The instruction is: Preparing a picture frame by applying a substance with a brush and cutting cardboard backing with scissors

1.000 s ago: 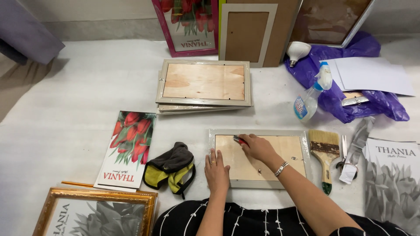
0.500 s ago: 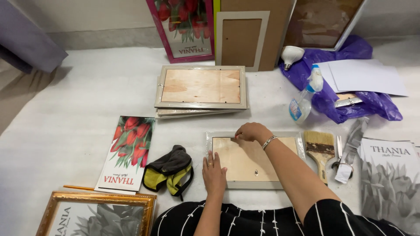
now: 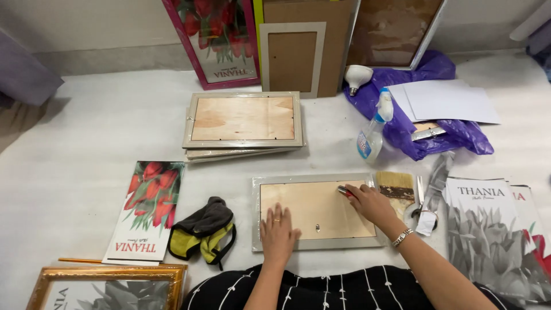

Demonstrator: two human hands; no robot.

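A silver picture frame [image 3: 317, 211] lies face down, its plywood backing up, near the front edge of the white work surface [image 3: 86, 155], right in front of the person. The left hand [image 3: 278, 232] rests flat on the lower left part of the backing, fingers spread and open, a ring on one finger. The right hand [image 3: 370, 203] sits at the frame's upper right corner, fingers curled around a small red-tipped tool [image 3: 344, 191] whose tip touches the backing by the inner rim; a bracelet circles that wrist.

Just beside the frame's right edge lies a wide paintbrush [image 3: 396, 185], and beyond it a roll of tape [image 3: 422, 215] with a loose strip. Left of the frame sits a crumpled grey and yellow cloth [image 3: 204, 231], then a tall tulip print [image 3: 148, 209]. Behind the frame, toward the middle of the surface, is a stack of face-down frames [image 3: 243, 121]. A spray bottle [image 3: 373, 133] stands to the right of that stack, touching a purple plastic bag [image 3: 419, 120] that carries white sheets [image 3: 445, 100]. A gold frame [image 3: 103, 287] occupies the front left corner.
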